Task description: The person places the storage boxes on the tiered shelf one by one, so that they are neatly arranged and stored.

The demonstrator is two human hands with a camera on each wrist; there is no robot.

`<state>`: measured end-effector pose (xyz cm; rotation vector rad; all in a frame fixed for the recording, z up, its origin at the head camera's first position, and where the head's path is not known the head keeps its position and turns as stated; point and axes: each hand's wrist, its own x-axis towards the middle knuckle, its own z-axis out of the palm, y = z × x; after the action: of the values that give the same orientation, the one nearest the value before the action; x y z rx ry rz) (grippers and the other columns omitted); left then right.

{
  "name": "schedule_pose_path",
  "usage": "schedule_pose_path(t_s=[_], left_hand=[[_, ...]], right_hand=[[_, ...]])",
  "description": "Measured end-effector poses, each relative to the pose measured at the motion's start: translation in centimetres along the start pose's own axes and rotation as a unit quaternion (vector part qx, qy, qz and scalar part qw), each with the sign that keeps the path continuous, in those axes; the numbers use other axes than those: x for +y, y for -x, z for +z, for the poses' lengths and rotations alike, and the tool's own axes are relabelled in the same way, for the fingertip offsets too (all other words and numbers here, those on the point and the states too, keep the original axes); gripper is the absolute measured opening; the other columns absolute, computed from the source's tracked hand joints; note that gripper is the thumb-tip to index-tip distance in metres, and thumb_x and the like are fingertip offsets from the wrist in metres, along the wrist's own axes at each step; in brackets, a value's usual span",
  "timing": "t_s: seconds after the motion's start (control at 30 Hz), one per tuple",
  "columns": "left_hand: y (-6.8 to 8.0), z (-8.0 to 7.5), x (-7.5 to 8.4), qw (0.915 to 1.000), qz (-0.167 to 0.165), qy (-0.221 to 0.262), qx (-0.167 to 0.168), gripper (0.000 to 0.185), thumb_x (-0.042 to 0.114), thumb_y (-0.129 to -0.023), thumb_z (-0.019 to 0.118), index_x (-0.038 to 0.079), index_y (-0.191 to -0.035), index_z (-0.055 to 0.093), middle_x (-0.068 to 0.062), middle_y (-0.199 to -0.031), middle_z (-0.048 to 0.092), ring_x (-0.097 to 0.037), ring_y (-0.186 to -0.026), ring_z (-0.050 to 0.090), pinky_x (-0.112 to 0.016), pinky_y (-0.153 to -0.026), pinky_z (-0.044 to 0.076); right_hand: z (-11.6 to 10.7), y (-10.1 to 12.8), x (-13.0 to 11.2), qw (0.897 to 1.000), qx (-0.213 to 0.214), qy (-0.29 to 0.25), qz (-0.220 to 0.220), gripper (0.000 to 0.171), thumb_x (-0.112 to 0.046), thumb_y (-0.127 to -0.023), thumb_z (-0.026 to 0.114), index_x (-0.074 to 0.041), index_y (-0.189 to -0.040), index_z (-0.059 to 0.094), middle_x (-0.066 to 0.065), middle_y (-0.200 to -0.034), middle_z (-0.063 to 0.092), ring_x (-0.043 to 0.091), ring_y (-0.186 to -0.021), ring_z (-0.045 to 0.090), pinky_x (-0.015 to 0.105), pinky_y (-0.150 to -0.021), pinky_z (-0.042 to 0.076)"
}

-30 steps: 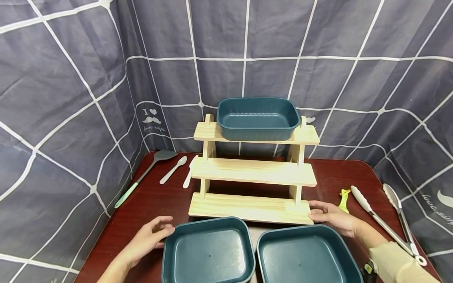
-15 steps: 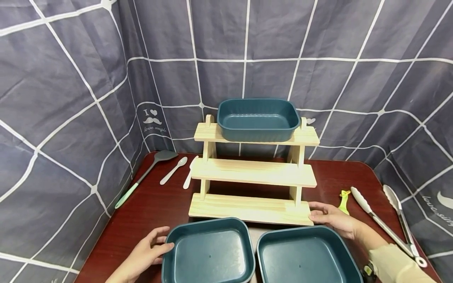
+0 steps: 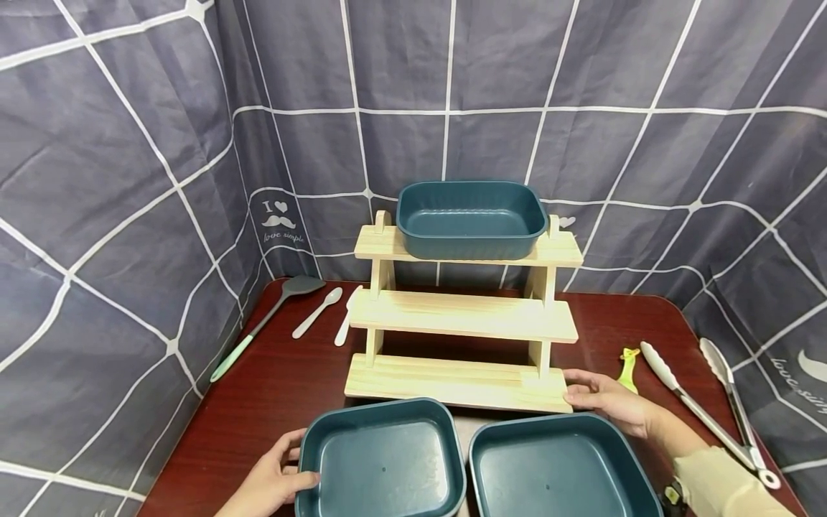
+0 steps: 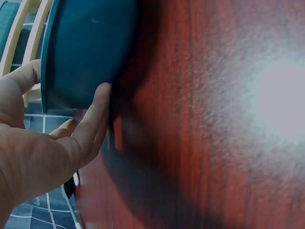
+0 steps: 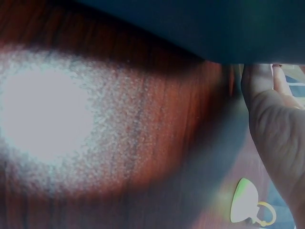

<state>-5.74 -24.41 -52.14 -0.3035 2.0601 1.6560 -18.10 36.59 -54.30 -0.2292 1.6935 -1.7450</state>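
Two empty teal trays sit side by side at the table's near edge: the left tray point(image 3: 381, 459) and the right tray point(image 3: 555, 467). My left hand point(image 3: 296, 459) holds the left tray's left rim. In the left wrist view, the thumb lies over the left tray's point(image 4: 86, 47) rim and the fingers point(image 4: 95, 109) press its outer wall. My right hand point(image 3: 601, 401) rests relaxed on the table, just beyond the right tray, touching the right end of the wooden rack's point(image 3: 461, 316) bottom shelf. A third teal tray point(image 3: 472, 219) stands on the rack's top shelf.
On the dark red table point(image 3: 271, 388), a grey spatula point(image 3: 265, 319) and two white spoons point(image 3: 316, 311) lie left of the rack. Metal tongs point(image 3: 704, 402) and a small yellow-green piece point(image 3: 628, 365) lie to the right. Grey checked cloth walls in the back and sides.
My left hand slid back toward me along the left tray's side and took hold of its rim. The right hand and the trays have stayed put.
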Motion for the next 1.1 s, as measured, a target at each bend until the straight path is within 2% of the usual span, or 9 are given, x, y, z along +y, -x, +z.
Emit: schedule_pose_path(t_s=[0.2, 0.33, 0.5, 0.73, 1.1], left_hand=[[0.2, 0.3, -0.4, 0.9996, -0.018, 0.018, 0.011, 0.082, 0.005, -0.086, 0.074, -0.011, -0.153, 0.028, -0.021, -0.121, 0.06, -0.029, -0.097, 0.069, -0.051, -0.075, 0.062], [0.5, 0.2, -1.0, 0.999, -0.021, 0.04, -0.001, 0.084, 0.002, -0.084, 0.072, -0.012, -0.153, 0.026, -0.022, -0.124, 0.059, -0.03, -0.099, 0.069, -0.051, -0.076, 0.061], [0.9, 0.0, -1.6, 0.9987, -0.009, 0.046, -0.017, 0.084, 0.001, -0.082, 0.071, -0.014, -0.152, 0.027, -0.02, -0.122, 0.061, -0.031, -0.1, 0.069, -0.05, -0.077, 0.061], [1.2, 0.2, -1.6, 0.9983, 0.001, 0.057, -0.016, 0.082, -0.001, -0.079, 0.068, -0.014, -0.151, 0.029, -0.017, -0.118, 0.064, -0.03, -0.097, 0.07, -0.048, -0.074, 0.061], [1.0, 0.4, -1.6, 0.9968, -0.017, 0.078, -0.008, 0.08, 0.001, -0.082, 0.063, -0.013, -0.151, 0.027, -0.019, -0.119, 0.062, -0.029, -0.097, 0.069, -0.048, -0.077, 0.06]], right_hand=[[0.1, -0.1, 0.1, 1.0, -0.005, -0.007, -0.005, 0.055, -0.006, -0.109, 0.049, 0.01, -0.156, 0.025, 0.009, -0.126, 0.067, 0.021, -0.114, 0.066, 0.035, -0.095, 0.056], [0.0, -0.2, 0.1, 1.0, -0.003, -0.003, -0.002, 0.055, -0.006, -0.109, 0.05, 0.01, -0.155, 0.025, 0.009, -0.125, 0.067, 0.02, -0.113, 0.066, 0.035, -0.095, 0.056], [-0.1, -0.1, 0.1, 1.0, 0.0, 0.006, -0.003, 0.056, -0.007, -0.109, 0.05, 0.011, -0.155, 0.025, 0.008, -0.125, 0.067, 0.02, -0.113, 0.066, 0.035, -0.095, 0.056], [-0.1, -0.1, 0.1, 1.0, 0.008, 0.01, 0.003, 0.058, -0.009, -0.109, 0.051, 0.011, -0.155, 0.024, 0.008, -0.125, 0.067, 0.019, -0.113, 0.066, 0.035, -0.095, 0.056], [0.1, 0.0, 0.0, 1.0, 0.005, -0.001, 0.003, 0.057, -0.008, -0.109, 0.051, 0.011, -0.155, 0.024, 0.009, -0.126, 0.065, 0.02, -0.113, 0.065, 0.036, -0.096, 0.056]])
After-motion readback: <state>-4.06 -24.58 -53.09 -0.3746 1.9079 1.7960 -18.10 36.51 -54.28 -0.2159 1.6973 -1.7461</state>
